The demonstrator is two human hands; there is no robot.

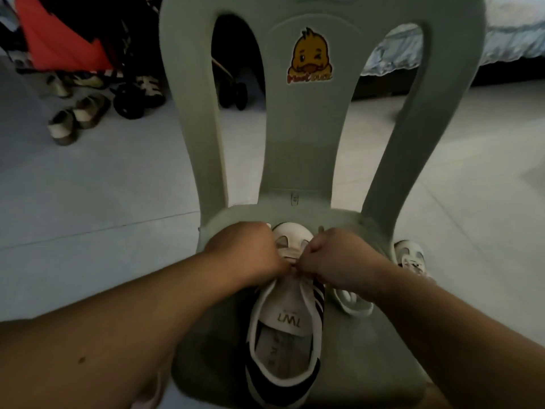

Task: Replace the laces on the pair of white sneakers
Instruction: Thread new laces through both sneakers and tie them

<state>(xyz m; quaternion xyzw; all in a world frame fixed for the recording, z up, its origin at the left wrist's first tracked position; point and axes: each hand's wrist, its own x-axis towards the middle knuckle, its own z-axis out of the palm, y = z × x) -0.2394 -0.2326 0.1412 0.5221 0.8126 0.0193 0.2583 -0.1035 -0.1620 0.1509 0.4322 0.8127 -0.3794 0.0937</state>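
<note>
A white sneaker (pixel 284 326) with dark stripes and a dark heel lies on the seat of a grey-green plastic chair (pixel 206 358), toe pointing away from me. My left hand (pixel 250 252) and my right hand (pixel 333 258) are both curled over its lace area, knuckles nearly touching. Each seems to pinch the white lace (pixel 290 255) where the two meet over the tongue; the fingertips are hidden. The second white sneaker (pixel 411 255) lies on the floor to the right of the seat, partly hidden by my right forearm.
The chair back (pixel 306 128) with a yellow duck sticker rises straight ahead. Several other shoes (pixel 79 116) lie on the tiled floor at far left below hanging clothes. A bed with a pale frilled cover (pixel 516 33) stands at the far right.
</note>
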